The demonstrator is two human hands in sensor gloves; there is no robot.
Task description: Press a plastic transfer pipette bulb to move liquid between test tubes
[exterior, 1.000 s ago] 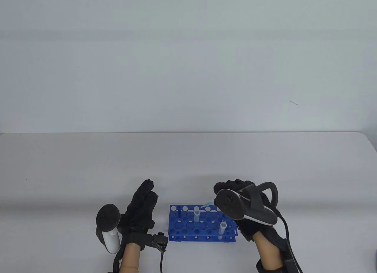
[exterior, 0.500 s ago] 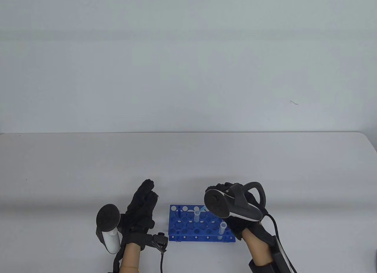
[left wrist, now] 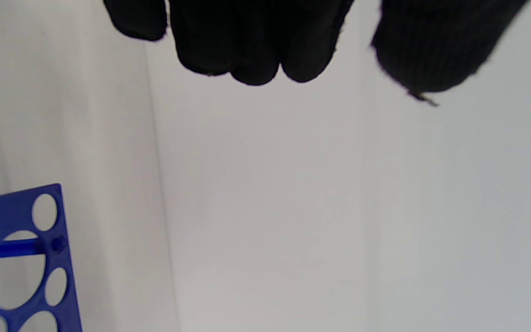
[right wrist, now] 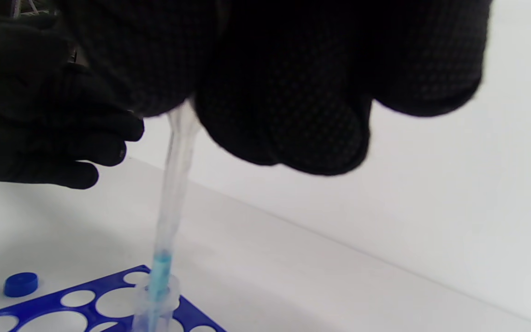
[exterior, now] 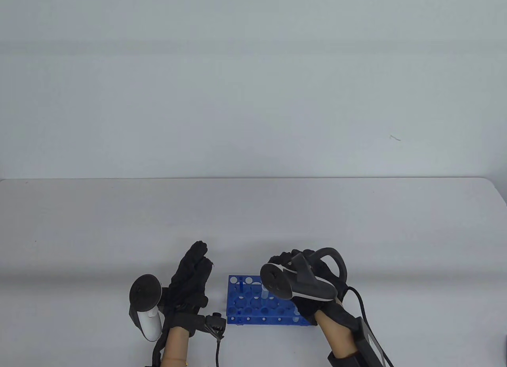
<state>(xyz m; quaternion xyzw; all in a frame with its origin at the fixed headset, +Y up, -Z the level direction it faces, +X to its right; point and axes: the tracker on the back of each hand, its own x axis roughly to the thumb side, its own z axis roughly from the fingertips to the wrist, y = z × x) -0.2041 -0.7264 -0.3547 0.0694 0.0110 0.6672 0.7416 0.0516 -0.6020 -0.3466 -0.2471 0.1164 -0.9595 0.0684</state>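
Observation:
A blue test tube rack [exterior: 241, 303] stands at the table's near edge. My right hand [exterior: 286, 265] is above it and pinches a clear transfer pipette [right wrist: 175, 184] at its top, as the right wrist view [right wrist: 191, 110] shows. The pipette's tip is inside the mouth of a clear test tube [right wrist: 155, 302] standing in the rack [right wrist: 85, 299]. Blue liquid [right wrist: 160, 272] fills the lower stem. That tube [exterior: 264, 293] shows just left of my right hand's tracker. My left hand [exterior: 194, 270] rests open on the table left of the rack, holding nothing; its fingers [left wrist: 247, 46] are spread.
A small blue cap [right wrist: 20, 283] lies on the table beside the rack. The rack's corner [left wrist: 58, 258] shows in the left wrist view. The white table [exterior: 253, 216] stretches away behind the rack, with a grey wall beyond it.
My right hand moved left over the rack with the pipette, and the tip now sits in the middle tube. The hand now hides the front right tube. The left hand has not moved.

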